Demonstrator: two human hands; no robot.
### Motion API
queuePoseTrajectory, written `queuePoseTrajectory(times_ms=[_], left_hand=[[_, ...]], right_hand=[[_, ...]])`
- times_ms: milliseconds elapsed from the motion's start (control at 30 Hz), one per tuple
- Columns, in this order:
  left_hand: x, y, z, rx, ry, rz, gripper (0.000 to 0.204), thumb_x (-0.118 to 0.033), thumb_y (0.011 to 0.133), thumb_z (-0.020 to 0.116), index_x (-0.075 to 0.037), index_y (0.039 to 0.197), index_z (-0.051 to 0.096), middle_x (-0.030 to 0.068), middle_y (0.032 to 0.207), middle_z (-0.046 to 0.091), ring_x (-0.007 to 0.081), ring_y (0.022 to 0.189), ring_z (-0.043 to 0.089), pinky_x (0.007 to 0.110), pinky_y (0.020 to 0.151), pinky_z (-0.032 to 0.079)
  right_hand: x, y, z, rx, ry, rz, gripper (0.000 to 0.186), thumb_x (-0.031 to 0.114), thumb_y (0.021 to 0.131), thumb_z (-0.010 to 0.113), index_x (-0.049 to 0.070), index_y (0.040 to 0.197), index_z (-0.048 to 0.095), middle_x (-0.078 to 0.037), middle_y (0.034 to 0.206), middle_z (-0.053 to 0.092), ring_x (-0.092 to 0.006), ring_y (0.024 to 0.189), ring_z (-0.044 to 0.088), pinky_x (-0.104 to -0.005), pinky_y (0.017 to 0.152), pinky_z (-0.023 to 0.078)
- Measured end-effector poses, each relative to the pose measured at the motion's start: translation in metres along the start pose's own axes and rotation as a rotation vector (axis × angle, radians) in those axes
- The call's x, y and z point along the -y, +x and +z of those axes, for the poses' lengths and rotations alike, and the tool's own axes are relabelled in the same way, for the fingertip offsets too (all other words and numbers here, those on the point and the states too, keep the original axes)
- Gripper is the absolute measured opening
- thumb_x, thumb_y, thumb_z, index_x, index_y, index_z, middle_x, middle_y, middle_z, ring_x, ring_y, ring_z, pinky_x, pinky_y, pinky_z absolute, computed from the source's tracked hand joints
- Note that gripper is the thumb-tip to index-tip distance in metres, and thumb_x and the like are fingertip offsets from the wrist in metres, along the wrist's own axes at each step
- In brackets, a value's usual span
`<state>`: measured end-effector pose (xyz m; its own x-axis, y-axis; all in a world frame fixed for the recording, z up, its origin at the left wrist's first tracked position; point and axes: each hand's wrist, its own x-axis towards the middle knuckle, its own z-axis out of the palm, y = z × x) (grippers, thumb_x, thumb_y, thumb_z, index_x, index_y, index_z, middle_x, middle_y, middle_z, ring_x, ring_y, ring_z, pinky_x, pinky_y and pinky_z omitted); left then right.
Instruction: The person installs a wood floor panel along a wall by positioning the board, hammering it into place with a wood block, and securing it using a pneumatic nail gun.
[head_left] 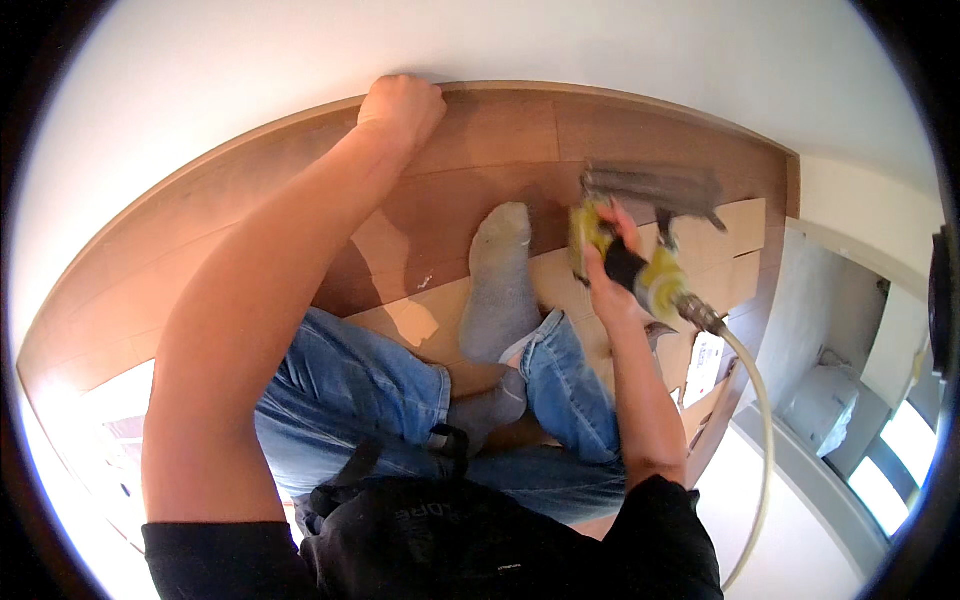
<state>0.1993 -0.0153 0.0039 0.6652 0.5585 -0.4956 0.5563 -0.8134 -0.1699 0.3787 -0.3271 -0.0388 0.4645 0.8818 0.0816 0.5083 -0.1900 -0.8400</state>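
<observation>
My left hand [402, 108] is closed, its curled fingers pressing on the thin wooden baseboard [560, 88] where the floor meets the wall. My right hand [606, 285] grips a yellow-green and black air nailer [655, 280] by its handle. The nailer's long dark magazine is blurred and hangs over the floor, apart from the baseboard. From the metal coupling at the handle's end, a pale air hose [765, 430] curves down to the lower right.
I sit on a brown wood-plank floor [500, 125], partly covered by cardboard [735, 230]. My grey-socked foot [500, 285] points toward the white wall [520, 40]. At the right, past the floor's edge, stands a whitish bag-like thing [820, 405].
</observation>
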Motion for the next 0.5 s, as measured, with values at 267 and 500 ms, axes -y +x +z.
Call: queuePoseTrajectory(times_ms=[267, 500], left_hand=[[0.003, 0.006, 0.006, 0.013, -0.034, -0.003, 0.017, -0.011, 0.093, 0.065, -0.013, 0.101, 0.080, 0.0036, 0.108, 0.077, 0.0224, 0.102, 0.074, 0.035, 0.080, 0.062], [0.005, 0.003, 0.005, -0.019, -0.024, 0.015, 0.019, -0.014, 0.095, 0.062, -0.012, 0.098, 0.080, 0.0067, 0.105, 0.077, 0.0255, 0.099, 0.075, 0.037, 0.080, 0.062]], right_hand=[[0.012, 0.064, 0.070, -0.037, 0.104, -0.159, 0.054, -0.004, 0.086, 0.065, 0.004, 0.138, 0.051, -0.010, 0.128, 0.061, -0.0287, 0.137, 0.047, -0.0435, 0.118, 0.032], [0.015, 0.070, 0.078, -0.055, 0.083, -0.115, 0.047, -0.006, 0.084, 0.063, 0.003, 0.130, 0.057, -0.009, 0.125, 0.062, -0.0298, 0.136, 0.049, -0.0439, 0.117, 0.033]])
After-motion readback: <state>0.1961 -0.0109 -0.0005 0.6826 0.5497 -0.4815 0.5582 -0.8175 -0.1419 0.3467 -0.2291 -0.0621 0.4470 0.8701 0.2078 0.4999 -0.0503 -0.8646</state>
